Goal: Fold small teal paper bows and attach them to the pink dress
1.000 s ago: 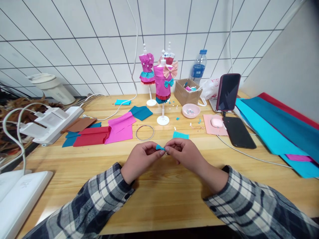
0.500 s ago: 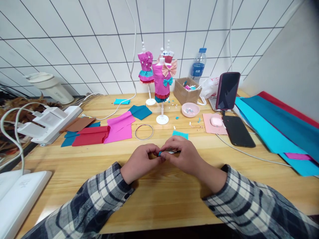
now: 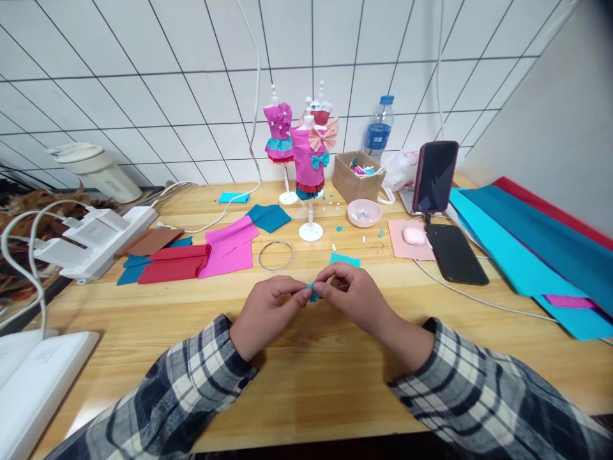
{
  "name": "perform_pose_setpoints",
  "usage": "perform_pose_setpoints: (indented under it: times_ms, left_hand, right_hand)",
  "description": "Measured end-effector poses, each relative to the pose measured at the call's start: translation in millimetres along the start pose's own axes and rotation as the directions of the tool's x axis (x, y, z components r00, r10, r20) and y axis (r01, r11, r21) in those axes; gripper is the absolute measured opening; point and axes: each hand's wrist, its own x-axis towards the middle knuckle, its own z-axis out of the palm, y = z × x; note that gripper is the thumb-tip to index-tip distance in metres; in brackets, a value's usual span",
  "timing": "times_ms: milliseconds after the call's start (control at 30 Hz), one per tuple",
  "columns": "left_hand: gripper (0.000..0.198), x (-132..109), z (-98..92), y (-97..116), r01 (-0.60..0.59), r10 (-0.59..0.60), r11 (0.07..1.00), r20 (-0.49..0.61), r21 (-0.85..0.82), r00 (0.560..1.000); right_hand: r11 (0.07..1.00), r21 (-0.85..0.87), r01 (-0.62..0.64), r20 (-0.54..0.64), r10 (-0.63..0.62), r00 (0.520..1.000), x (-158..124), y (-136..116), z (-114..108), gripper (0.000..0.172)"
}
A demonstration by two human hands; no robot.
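Note:
Between both thumbs and forefingers is a small teal piece of crepe paper (image 3: 313, 293), mostly covered by the fingertips. My left hand (image 3: 272, 311) pinches its left end. My right hand (image 3: 353, 295) pinches the right end, its other fingers curled. Just beyond the right hand lies a flat turquoise strip (image 3: 345, 260). A thin metal ring (image 3: 276, 256) rests past the left hand. Farther back stands a small mannequin (image 3: 309, 160) in a magenta crepe paper dress with a peach bow and a turquoise bow.
Left are red (image 3: 175, 264) and magenta (image 3: 230, 249) crepe sheets and a power strip (image 3: 108, 243). A pink bowl (image 3: 364, 213), cardboard box (image 3: 359, 177) and water bottle (image 3: 378, 130) stand at the back. Phones, including a flat one (image 3: 457, 254), and large paper sheets (image 3: 536, 223) lie right.
The teal piece now shows more between the fingertips, slightly higher and to the right. A slim dark-and-white item under my right hand is no longer visible.

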Motion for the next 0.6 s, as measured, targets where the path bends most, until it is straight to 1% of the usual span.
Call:
perform_pose_setpoints:
  times_ms: [67,133,200,233,400,500,600]
  left_hand:
    - [0.025,0.6,-0.6,-0.5,0.013,-0.013,1.000,-0.038,0.005,0.999]
    - [0.026,0.7,-1.2,-0.7,0.009,-0.009,1.000,-0.087,0.005,0.996]
    - [0.025,0.3,-1.3,-0.7,-0.008,0.008,1.000,-0.124,0.002,0.992]
    - [0.024,0.0,-1.0,-0.6,-0.019,0.020,1.000,-0.134,0.004,0.991]
    - [0.020,-0.6,1.9,-1.1,-0.084,0.093,0.995,-0.181,0.057,0.979]
    - [0.020,-0.4,3.4,-2.4,-0.098,0.111,0.992,-0.194,0.075,0.975]
    - [0.022,-0.9,6.0,-3.0,-0.087,0.103,0.992,-0.202,0.087,0.974]
  right_hand:
    - [0.994,0.086,-0.070,0.029,0.068,0.997,-0.2,0.3,1.5,0.027]
    - [0.974,0.173,-0.144,0.085,0.131,0.988,-0.4,1.5,4.0,0.034]
    - [0.946,0.252,-0.204,0.113,0.181,0.977,-0.5,3.5,7.2,0.034]
    - [0.929,0.294,-0.224,0.106,0.202,0.974,-0.6,4.6,8.9,0.033]
    - [0.859,0.451,-0.242,0.035,0.253,0.967,-1.4,8.0,15.3,0.034]
    - [0.848,0.482,-0.219,-0.003,0.251,0.968,-2.1,9.3,18.3,0.036]
    - [0.858,0.468,-0.213,-0.041,0.262,0.964,-2.3,10.7,21.9,0.036]
